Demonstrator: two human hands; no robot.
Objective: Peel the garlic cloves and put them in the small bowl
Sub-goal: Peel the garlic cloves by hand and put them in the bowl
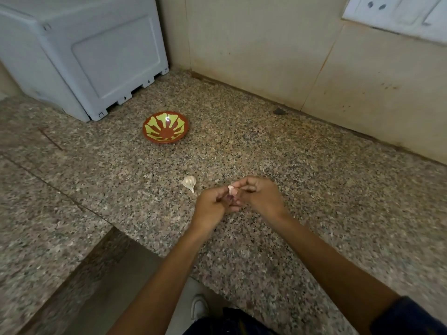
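Hands: left hand and right hand meet over the speckled granite worktop, fingers curled, both pinching a small pale garlic clove.
Clove axis: too small to tell.
Spare piece: a white papery garlic piece lies just left of the hands.
Bowl: the small red-brown bowl with yellow-green petals sits far and left, apparently holding nothing.
Nearer hand: left, by my judgement.
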